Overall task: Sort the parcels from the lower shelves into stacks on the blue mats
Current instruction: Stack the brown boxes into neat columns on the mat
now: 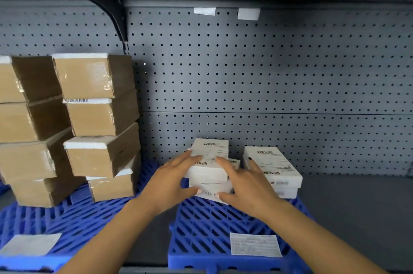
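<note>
Sorting judged partly done: brown parcels (89,117) are stacked in two columns on the left blue mat (67,224). On the right blue mat (201,229) a white stack (210,173) is pressed by left hand (169,184) and right hand (248,186), fingers straight, nothing clenched. A second white stack (274,168) is set just beside. Remaining stock not visible.

Bare shelf floor (357,206) is found to the right of the white parcels (277,166); brown box stacks (89,117) are massed to their left, and the pegboard (268,72) is set close behind.
</note>
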`<state>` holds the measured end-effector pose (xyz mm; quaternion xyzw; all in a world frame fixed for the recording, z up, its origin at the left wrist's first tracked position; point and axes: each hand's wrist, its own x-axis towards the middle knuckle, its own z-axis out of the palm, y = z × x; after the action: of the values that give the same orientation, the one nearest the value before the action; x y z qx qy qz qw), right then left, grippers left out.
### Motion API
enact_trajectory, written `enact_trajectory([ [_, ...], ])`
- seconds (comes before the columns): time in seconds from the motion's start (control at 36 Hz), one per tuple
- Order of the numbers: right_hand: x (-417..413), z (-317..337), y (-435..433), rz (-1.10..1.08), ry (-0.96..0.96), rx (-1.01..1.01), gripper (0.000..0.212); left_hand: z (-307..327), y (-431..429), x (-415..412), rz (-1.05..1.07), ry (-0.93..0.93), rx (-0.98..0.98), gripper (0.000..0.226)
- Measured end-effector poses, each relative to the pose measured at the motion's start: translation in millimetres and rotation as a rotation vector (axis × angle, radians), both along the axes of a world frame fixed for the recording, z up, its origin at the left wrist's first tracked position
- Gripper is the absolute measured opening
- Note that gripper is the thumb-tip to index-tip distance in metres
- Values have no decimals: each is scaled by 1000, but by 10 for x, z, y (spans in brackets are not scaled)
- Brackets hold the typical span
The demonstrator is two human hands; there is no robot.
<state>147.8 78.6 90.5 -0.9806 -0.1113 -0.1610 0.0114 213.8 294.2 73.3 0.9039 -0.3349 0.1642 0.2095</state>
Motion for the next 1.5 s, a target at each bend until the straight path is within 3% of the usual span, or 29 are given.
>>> enact_trajectory([
  [0.14,12,-45,46,-21,-21,38,84,-79,-48,9,-5,174,-126,79],
  [0.36,-18,-40,66,-13,36,186,83,-71,-60,25,-37,263,-179,75],
  [0.83,47,-70,-6,97,233,349,89,-45,141,-102,11,145,-69,73],
  [1.03,132,-22,-70,128,247,305,91,-55,142,-64,45,99,-47,72],
  [1.19,173,79,83,29,-50,-164,82,16,136,-3,32,175,-76,68],
  [1.39,165,49,36,35,-32,-57,70,-56,127,-26,36,149,-81,71],
  [1.5,129,24,9,40,-59,-119,72,-62,120,-54,18,166,-75,71],
])
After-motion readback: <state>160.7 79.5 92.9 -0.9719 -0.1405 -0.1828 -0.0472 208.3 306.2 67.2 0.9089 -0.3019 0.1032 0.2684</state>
